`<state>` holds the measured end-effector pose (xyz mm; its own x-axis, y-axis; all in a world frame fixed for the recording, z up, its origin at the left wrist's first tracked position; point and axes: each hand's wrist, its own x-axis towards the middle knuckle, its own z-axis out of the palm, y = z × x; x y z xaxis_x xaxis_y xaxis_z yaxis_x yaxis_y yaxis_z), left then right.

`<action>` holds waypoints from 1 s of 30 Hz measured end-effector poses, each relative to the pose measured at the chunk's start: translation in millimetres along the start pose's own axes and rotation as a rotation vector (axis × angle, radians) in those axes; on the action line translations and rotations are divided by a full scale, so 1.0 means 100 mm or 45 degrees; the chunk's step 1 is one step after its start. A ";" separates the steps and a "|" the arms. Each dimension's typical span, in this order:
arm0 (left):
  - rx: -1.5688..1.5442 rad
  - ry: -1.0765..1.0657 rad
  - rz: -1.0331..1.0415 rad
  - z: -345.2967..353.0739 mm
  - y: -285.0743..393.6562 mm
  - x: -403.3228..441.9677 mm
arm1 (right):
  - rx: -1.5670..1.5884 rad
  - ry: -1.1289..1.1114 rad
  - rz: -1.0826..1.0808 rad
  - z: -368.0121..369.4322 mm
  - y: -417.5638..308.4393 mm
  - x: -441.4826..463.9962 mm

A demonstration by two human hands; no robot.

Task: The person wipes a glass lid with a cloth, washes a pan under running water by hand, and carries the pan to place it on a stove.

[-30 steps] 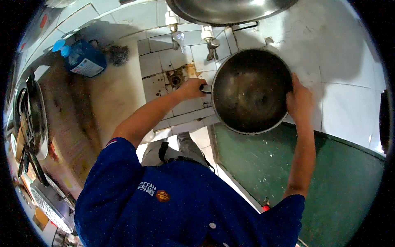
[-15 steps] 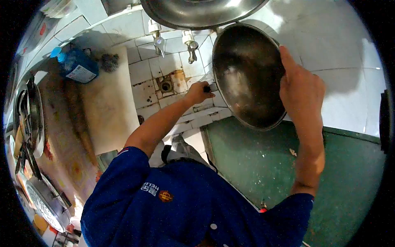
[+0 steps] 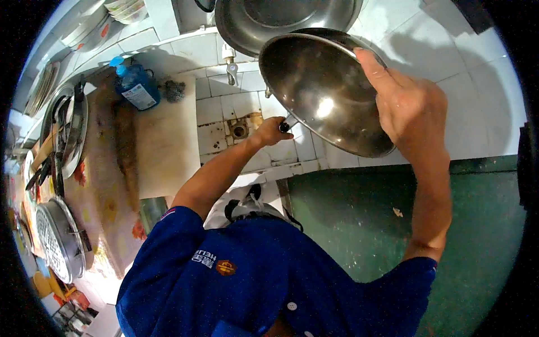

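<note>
A dark metal wok (image 3: 320,84) is held tilted, its shiny inside facing me and a bright reflection low in the bowl. My left hand (image 3: 270,132) is closed around its handle, whose black end shows beside the fingers. On the far side, my right hand (image 3: 412,109) grips the rim, thumb side toward the bowl; the fingertips behind the metal are hidden. Just beyond stands a second wide metal pan (image 3: 281,14), partly overlapped by the wok. Below my left wrist is the tiled basin with a drain (image 3: 240,132).
A tap (image 3: 231,70) juts from the tiled wall. To the left are a pale board (image 3: 163,146), a blue pump bottle (image 3: 137,87) and a wire scourer (image 3: 172,91). A steamer tray (image 3: 53,241) and stacked bowls (image 3: 126,10) sit farther left. Green panel (image 3: 359,219) lies at right.
The wok has tilted and shifted up and left in view, and its inside catches more light. Both hands keep their hold. The camera view has shifted, showing more of the shelf bowls.
</note>
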<state>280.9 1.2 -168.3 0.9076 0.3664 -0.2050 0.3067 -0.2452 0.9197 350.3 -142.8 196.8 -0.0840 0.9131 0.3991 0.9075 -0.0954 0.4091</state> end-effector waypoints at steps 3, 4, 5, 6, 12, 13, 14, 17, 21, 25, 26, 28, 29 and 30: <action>0.203 0.063 0.102 -0.12 0.10 -0.06 | 0.032 0.080 -0.124 -0.09 0.04 0.01; 0.214 0.081 0.102 -0.13 0.06 -0.06 | 0.034 0.099 -0.130 -0.13 0.04 0.00; 0.184 0.141 0.154 -0.11 -0.02 -0.04 | -0.024 0.100 -0.143 -0.17 0.03 0.01; 0.156 0.201 0.209 -0.15 0.01 -0.07 | -0.084 0.102 -0.155 -0.20 0.03 0.01; -0.022 0.284 0.083 -0.33 0.15 -0.30 | -0.063 0.228 -0.330 -0.35 0.07 0.10; -0.012 0.285 0.092 -0.34 0.14 -0.31 | -0.070 0.237 -0.324 -0.36 0.08 0.12; -0.041 0.257 0.062 -0.36 0.14 -0.33 | -0.045 0.274 -0.364 -0.37 0.08 0.14; -0.088 0.240 0.088 -0.42 0.20 -0.43 | -0.038 0.340 -0.421 -0.44 0.05 0.20; -0.183 0.238 0.184 -0.53 0.18 -0.50 | -0.051 0.371 -0.459 -0.54 -0.05 0.30; -0.070 0.397 0.314 -0.61 0.01 -0.51 | -0.127 0.416 -0.486 -0.59 -0.16 0.46; -0.164 0.357 0.255 -0.63 0.02 -0.53 | -0.124 0.431 -0.492 -0.59 -0.17 0.49; -0.259 0.320 0.200 -0.70 0.03 -0.61 | -0.124 0.447 -0.501 -0.59 -0.22 0.57; -0.222 0.338 0.211 -0.74 0.03 -0.65 | -0.129 0.449 -0.506 -0.59 -0.26 0.60; -0.183 0.357 0.223 -0.78 0.03 -0.69 | -0.134 0.453 -0.511 -0.59 -0.29 0.63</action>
<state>196.8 45.5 -125.0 0.8226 0.5671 0.0413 0.0921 -0.2045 0.9745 294.3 -106.0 258.8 -0.5662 0.6971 0.4399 0.7306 0.1773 0.6594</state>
